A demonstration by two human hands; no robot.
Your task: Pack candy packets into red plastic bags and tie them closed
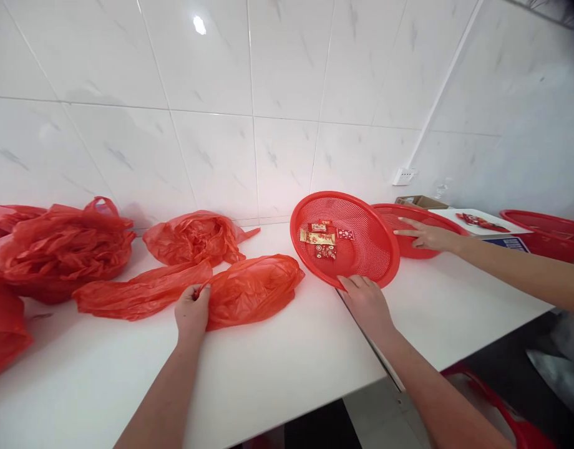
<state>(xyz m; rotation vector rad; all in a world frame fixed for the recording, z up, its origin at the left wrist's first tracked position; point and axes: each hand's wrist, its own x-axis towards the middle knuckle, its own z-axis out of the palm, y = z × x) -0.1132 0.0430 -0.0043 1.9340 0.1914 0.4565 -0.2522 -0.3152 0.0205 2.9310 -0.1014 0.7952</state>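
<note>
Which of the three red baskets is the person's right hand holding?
The leftmost basket, tilted, with small packets inside: the right hand grips its near rim. The middle basket and far-right basket are apart from that hand.

This looked like a small packing room or workroom, though whether it belonged to a shop could not be told. A white worktop (268,380) ran along a wall (212,68) of pale, grey-veined tiles, with a joint across it and a socket (403,177) above. The goods pointed to packing: thin red bags (256,290) lay crumpled in heaps, and small wrapped packets (319,239) sat in one of several red plastic baskets (362,252). Another person's arm (511,262) reached in from the right, so the place was shared. Below showed a light-and-dark floor (371,415) and part of a red seat (523,429).
</note>
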